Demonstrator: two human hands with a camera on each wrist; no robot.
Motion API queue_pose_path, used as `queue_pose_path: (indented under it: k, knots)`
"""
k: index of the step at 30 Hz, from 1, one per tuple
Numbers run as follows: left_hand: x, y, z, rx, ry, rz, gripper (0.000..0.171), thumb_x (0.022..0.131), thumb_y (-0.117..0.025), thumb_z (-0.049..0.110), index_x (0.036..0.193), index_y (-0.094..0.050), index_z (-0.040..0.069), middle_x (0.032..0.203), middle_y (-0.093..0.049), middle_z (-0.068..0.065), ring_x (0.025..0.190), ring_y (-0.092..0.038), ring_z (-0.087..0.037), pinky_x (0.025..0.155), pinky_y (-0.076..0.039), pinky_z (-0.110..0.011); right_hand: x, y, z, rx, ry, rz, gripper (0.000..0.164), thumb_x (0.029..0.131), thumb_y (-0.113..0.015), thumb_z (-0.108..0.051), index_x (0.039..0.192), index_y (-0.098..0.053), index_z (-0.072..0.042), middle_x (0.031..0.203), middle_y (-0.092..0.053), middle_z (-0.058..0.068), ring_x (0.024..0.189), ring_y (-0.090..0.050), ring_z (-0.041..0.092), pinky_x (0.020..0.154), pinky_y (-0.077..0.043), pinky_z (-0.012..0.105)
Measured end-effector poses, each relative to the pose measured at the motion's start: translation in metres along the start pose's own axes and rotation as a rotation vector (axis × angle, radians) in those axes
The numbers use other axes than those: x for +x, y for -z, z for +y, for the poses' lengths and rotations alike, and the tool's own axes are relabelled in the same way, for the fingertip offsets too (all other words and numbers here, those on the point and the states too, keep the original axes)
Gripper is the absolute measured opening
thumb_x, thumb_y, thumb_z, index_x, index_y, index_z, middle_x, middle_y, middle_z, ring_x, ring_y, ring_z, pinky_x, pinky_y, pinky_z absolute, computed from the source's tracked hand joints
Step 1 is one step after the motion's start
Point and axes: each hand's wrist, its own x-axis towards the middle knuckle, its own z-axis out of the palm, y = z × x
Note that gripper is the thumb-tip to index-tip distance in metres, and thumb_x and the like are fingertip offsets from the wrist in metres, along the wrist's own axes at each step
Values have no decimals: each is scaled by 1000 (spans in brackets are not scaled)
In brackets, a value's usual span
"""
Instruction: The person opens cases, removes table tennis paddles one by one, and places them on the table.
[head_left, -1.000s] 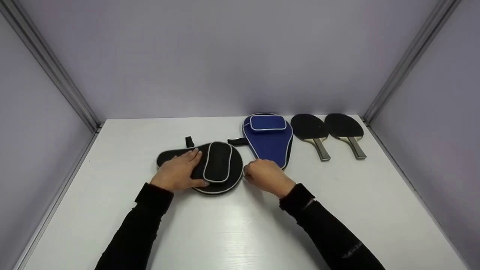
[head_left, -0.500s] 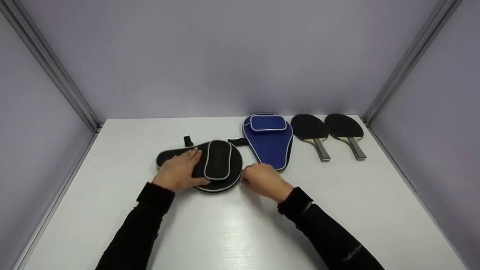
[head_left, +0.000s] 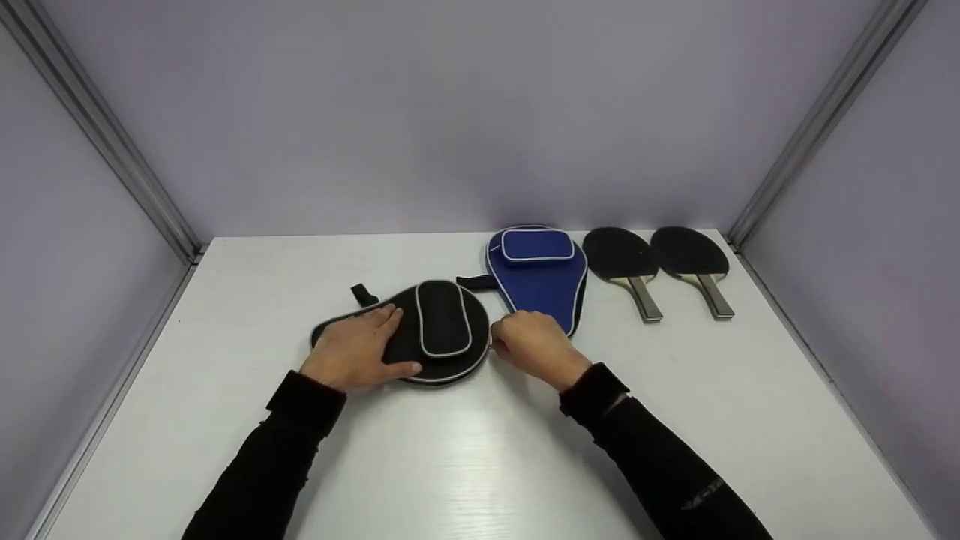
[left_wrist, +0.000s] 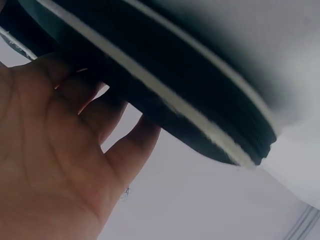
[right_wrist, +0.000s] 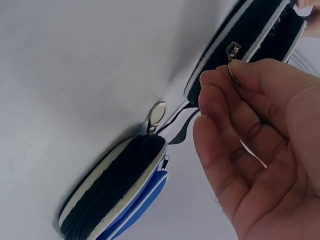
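Note:
A black table tennis paddle case (head_left: pixel 401 330) with white piping lies on its side in the head view, its round end to the right and a raised pocket (head_left: pixel 444 318) on top. My left hand (head_left: pixel 356 345) rests with spread fingers on its narrower part. At the round end my right hand (head_left: pixel 534 346) pinches a small metal zipper pull (right_wrist: pixel 233 75) between thumb and index finger. In the right wrist view the zipper slider (right_wrist: pixel 233 49) sits on the case's dark side band. Seen from the left wrist, the fingertips lie against the case's upper face.
A blue paddle case (head_left: pixel 536 289) with a black strap (head_left: pixel 477 283) lies just behind my right hand; its own zipper pull (right_wrist: pixel 157 114) hangs at its end. Two black paddles (head_left: pixel 619 253) lie to the right. Grey walls enclose the white table (head_left: pixel 465 457).
The black case has turned slightly, its short strap swinging left and its pocket tilting. My right hand has moved slightly left and nearer, then back right and away.

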Motion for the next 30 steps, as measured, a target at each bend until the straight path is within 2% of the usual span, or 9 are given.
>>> queue_pose_path:
  k: [7, 12, 19, 26, 30]
  knots:
    - [-12, 1, 7, -9, 2, 27, 107, 106, -74, 74, 176, -48, -3, 183, -49, -27, 163, -57, -52, 122, -58, -77, 5, 2, 8, 9, -26, 4, 11, 100, -85, -7, 89, -84, -7, 87, -85, 16, 82, -83, 45, 69, -68, 65]
    - [-20, 1, 13, -54, 7, 6, 107, 104, -78, 71, 176, -48, -2, 184, -48, -26, 165, -57, -51, 117, -60, -79, 8, 2, 12, 26, -68, -5, 12, 100, -86, -7, 89, -83, -5, 88, -84, 19, 84, -83, 48, 71, -68, 67]
    - [-24, 0, 17, -114, 3, -6, 107, 103, -86, 60, 177, -44, -6, 185, -43, -31, 170, -50, -50, 129, -56, -66, 8, 0, 15, 40, -111, -32, 14, 101, -89, -11, 89, -83, -5, 87, -84, 17, 82, -82, 45, 73, -68, 66]
    - [-22, -3, 20, -169, 27, 6, 103, 105, -87, 51, 175, -43, -10, 185, -42, -34, 172, -46, -52, 139, -47, -64, 3, 0, 13, 52, -91, -19, 16, 99, -83, -4, 83, -82, -6, 82, -82, 17, 76, -80, 46, 67, -66, 68]
    - [-21, -4, 22, -159, 38, 21, 101, 106, -88, 48, 175, -44, -11, 183, -44, -35, 170, -48, -55, 139, -47, -64, 1, 0, 11, 56, -72, -21, 17, 100, -84, -6, 84, -81, -5, 81, -81, 17, 76, -79, 45, 67, -66, 67]
